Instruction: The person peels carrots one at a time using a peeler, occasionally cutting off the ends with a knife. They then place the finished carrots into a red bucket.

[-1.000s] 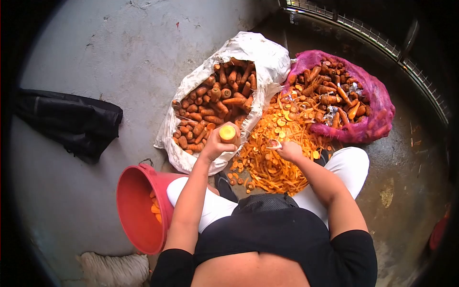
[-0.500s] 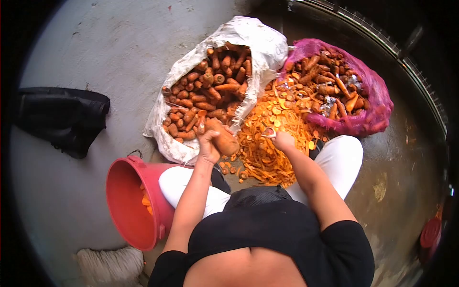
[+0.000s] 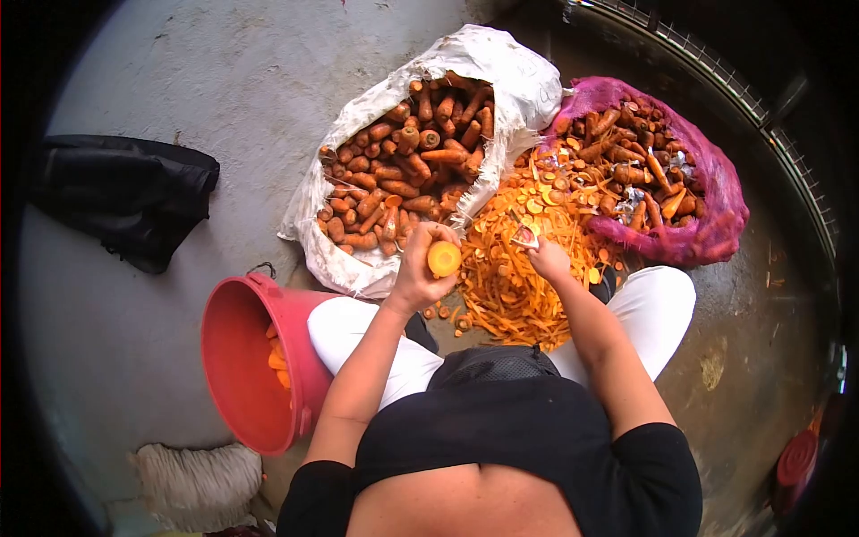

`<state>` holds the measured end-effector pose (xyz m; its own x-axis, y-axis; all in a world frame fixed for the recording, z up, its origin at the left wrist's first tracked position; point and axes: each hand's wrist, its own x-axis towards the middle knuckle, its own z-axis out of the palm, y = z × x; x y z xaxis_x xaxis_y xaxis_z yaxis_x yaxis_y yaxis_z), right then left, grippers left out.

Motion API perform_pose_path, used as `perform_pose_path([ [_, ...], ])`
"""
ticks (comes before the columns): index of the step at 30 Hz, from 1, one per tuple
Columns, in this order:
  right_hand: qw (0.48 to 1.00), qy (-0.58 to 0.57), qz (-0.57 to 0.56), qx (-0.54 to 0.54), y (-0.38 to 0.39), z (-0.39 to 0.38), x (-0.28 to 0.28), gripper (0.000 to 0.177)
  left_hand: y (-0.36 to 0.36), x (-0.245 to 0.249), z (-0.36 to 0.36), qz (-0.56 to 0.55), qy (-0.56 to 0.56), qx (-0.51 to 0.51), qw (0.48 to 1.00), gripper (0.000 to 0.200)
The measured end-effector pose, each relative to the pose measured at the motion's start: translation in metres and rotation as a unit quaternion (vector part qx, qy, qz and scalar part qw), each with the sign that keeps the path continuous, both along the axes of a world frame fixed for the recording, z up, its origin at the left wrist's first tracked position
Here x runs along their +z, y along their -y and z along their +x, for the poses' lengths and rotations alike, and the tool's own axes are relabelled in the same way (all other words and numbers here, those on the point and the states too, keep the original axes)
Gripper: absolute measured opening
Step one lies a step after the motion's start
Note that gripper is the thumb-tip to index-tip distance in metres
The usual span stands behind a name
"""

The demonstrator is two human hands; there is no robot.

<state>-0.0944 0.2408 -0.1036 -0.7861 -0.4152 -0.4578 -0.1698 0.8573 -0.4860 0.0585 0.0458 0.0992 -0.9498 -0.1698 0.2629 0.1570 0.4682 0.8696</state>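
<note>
A white woven sack (image 3: 526,76) full of unpeeled carrots (image 3: 394,183) bears a faint mark near its right edge, too small to read. Beside it sits a magenta mesh sack (image 3: 725,206); an orange heap of peelings (image 3: 514,295) spreads before both. A red bucket (image 3: 234,358) at the left knee contains orange carrot pieces (image 3: 279,362). The left hand (image 3: 417,279) grips a carrot (image 3: 444,259), cut end facing the camera, near the heap; the right hand (image 3: 551,260) is closed around a small peeler (image 3: 526,239), apart from the carrot.
</note>
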Motion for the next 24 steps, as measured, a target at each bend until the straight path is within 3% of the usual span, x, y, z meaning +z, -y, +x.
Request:
perform_pose_path([
  [7,0.999,-0.011,-0.042,-0.006,-0.002,0.003,0.004,0.033,-0.008,0.012,0.001,-0.034,0.003,-0.012,0.999,0.041],
  [12,0.999,-0.008,-0.032,-0.011,-0.004,-0.001,-0.002,0.034,-0.001,-0.001,-0.005,0.256,0.009,0.001,0.967,0.044],
  [14,1.0,0.009,-0.018,-0.012,-0.001,-0.004,-0.001,0.036,0.003,-0.016,-0.007,0.563,0.056,0.081,0.821,0.033],
  [16,0.999,0.006,-0.019,-0.025,0.002,-0.003,0.007,0.036,0.014,-0.044,-0.011,0.66,0.056,0.142,0.736,0.035],
  [19,0.999,-0.01,-0.03,-0.037,0.004,-0.005,0.003,0.038,0.016,-0.066,-0.011,0.74,0.052,0.175,0.648,0.041],
  [22,0.999,0.002,-0.025,-0.041,0.004,-0.006,-0.009,0.042,0.01,-0.088,-0.008,0.733,0.126,0.26,0.616,0.043],
  [24,0.998,-0.031,-0.039,-0.04,0.001,-0.005,-0.008,0.061,0.007,-0.098,-0.007,0.731,0.16,0.245,0.617,0.045],
])
